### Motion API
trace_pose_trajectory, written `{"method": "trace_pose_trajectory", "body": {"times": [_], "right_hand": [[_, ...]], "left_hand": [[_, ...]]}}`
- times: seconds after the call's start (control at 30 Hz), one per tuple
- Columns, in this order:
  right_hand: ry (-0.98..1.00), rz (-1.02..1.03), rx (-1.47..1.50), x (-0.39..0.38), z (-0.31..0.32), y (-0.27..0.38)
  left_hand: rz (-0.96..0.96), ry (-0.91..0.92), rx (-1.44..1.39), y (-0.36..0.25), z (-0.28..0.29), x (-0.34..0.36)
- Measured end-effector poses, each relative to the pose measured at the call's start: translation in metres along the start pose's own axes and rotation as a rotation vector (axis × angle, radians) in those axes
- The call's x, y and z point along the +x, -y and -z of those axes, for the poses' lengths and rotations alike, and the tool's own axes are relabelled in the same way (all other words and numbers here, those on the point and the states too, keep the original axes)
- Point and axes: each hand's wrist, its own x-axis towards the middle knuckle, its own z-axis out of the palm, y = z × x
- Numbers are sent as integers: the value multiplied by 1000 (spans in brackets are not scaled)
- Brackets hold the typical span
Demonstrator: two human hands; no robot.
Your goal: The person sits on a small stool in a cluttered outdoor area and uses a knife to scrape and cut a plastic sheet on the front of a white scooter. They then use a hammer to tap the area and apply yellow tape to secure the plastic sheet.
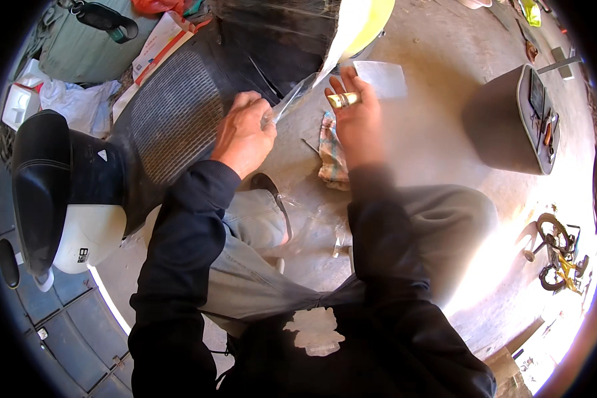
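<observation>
Two hands busy. Your left hand (pixel 245 129) pinches clear film (pixel 292 100) by the scooter (pixel 172 116); it looks light, limp, slippery, best gripped along its edge. In your right hand (pixel 359 118), the thumb pins a yellow handle (pixel 343 100), probably stiff; other fingers loosely spread. Concrete floor (pixel 424 40) below; grey box (pixel 501 119) bearing tools (pixel 548 132), small bike (pixel 564 266) rightward.

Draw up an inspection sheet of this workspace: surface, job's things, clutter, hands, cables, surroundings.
Surface: grey floor, sunlit at the right.
Job's things: clear film by the scooter; yellow cylinder; pale sheet, whether joined to the cylinder unclear.
Clutter: patterned cloth on the floor; tools on a grey container.
Hands: left hand pinches the film; right hand holds the cylinder, wrist blurred.
Cables: nothing seen.
Surroundings: bicycle at right; white bag at upper left.
</observation>
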Motion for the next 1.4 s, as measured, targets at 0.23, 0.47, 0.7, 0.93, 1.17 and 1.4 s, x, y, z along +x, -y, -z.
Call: {"method": "trace_pose_trajectory", "body": {"times": [0.23, 0.47, 0.7, 0.93, 1.17, 1.4], "right_hand": [[16, 29, -132, 6, 1, -16], [77, 124, -194, -5, -4, -13], [27, -34, -66, 17, 7, -26], [62, -93, -269, 17, 11, -30], [52, 74, -55, 13, 3, -42], [-66, 14, -244, 12, 2, -45]], "left_hand": [[-2, -1, 5, 0, -8, -4], [-14, 13, -4, -1, -13, -6], [-49, -4, 18, 0, -17, -5], [-55, 10, -11, 3, -18, -5], [-85, -17, 74, -4, -27, -6], [-111, -23, 96, 2, -30, -6]]}}
